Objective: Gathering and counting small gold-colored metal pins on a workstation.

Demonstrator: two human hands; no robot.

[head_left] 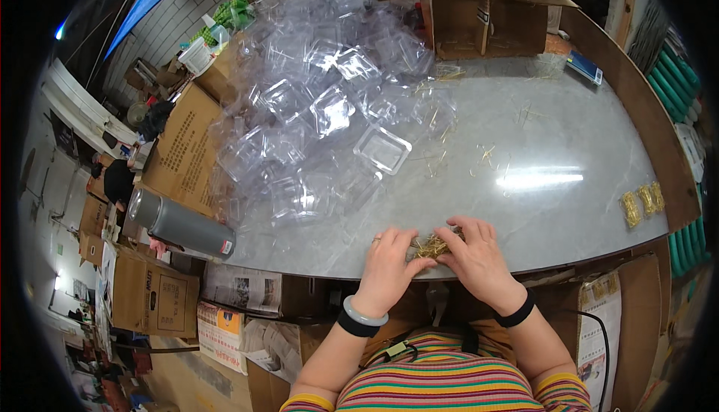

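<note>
At the near edge of the grey table (344, 251), a small bundle of thin golden strands (432, 247) lies between my two hands. My left hand (391, 256) curls at the bundle's left end, its thumb and fingers pressing in from that side. On the other end, the fingers and thumb of my right hand (477, 256) close in the same way. What the strands are made of is too small to tell. Several tied golden bundles (630, 210) rest at the table's right edge.
Clear plastic clamshell boxes (329, 108) form a large heap on the left and far side. A grey thermos (182, 221) lies near the left edge. Loose strands (487, 155) are scattered mid-table. Behind stand a cardboard box (453, 30) and a small blue box (584, 67). Cardboard walls (666, 142) border the right.
</note>
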